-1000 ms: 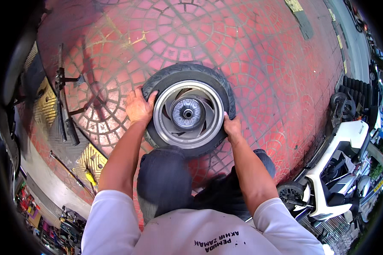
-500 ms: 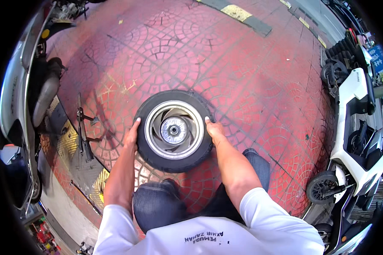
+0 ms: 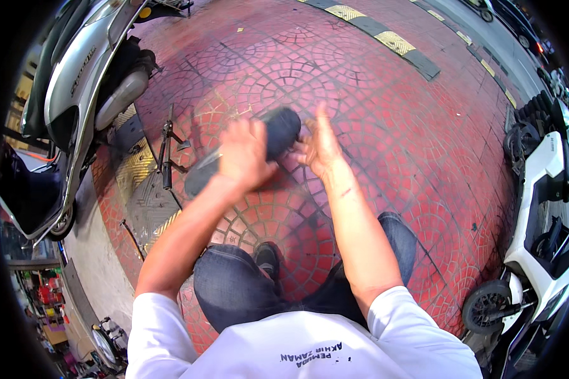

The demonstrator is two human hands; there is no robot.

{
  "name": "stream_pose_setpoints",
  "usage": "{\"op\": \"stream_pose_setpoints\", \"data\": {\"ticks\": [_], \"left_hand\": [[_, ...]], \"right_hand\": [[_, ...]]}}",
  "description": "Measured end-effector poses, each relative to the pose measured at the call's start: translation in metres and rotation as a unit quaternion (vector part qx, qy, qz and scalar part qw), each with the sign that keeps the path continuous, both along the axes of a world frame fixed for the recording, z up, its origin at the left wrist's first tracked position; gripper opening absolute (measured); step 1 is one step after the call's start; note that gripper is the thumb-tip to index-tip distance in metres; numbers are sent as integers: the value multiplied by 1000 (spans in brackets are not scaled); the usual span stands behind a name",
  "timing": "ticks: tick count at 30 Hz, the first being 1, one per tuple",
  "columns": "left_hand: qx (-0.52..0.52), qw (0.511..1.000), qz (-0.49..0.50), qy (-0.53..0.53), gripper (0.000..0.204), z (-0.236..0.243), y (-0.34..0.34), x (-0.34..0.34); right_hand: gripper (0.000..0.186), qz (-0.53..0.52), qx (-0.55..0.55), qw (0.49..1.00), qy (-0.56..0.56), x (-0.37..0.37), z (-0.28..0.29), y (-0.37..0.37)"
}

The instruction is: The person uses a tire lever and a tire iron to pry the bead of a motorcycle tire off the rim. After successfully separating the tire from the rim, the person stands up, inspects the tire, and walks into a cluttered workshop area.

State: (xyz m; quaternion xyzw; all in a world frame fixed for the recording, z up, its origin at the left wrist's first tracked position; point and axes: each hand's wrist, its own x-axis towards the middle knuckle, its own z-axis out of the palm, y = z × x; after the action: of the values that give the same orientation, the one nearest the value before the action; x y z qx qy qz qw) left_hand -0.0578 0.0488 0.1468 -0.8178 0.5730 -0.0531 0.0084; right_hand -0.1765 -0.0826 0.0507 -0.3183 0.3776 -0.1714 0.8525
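Hands first: my left hand [image 3: 243, 155] grips the near sidewall of the scooter wheel [image 3: 259, 145], fingers curled over the tread, while my right hand [image 3: 319, 145] lies open and flat against the other side. The wheel hangs tilted between them, above the red paving [image 3: 385, 114]; motion blurs it. I judge that keeping both palms opposed, elbows in and knee [image 3: 234, 284] clear steadies it.

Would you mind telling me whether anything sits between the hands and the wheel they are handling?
Nothing visible does. The left hand lies right on the wheel, covering part of it, and the right hand is against its right side. The picture is motion-blurred, so the exact finger contact cannot be told.
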Motion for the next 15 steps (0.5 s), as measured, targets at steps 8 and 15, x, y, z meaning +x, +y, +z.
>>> {"op": "stream_pose_setpoints", "data": {"ticks": [8,15], "left_hand": [[240,862,-159,418,50,-125,46,6],[-223,726,259,596,24,-212,251,47]], "right_hand": [[113,24,83,995,54,-33,-74,45],[88,105,-125,973,162,-16,-70,72]]}}
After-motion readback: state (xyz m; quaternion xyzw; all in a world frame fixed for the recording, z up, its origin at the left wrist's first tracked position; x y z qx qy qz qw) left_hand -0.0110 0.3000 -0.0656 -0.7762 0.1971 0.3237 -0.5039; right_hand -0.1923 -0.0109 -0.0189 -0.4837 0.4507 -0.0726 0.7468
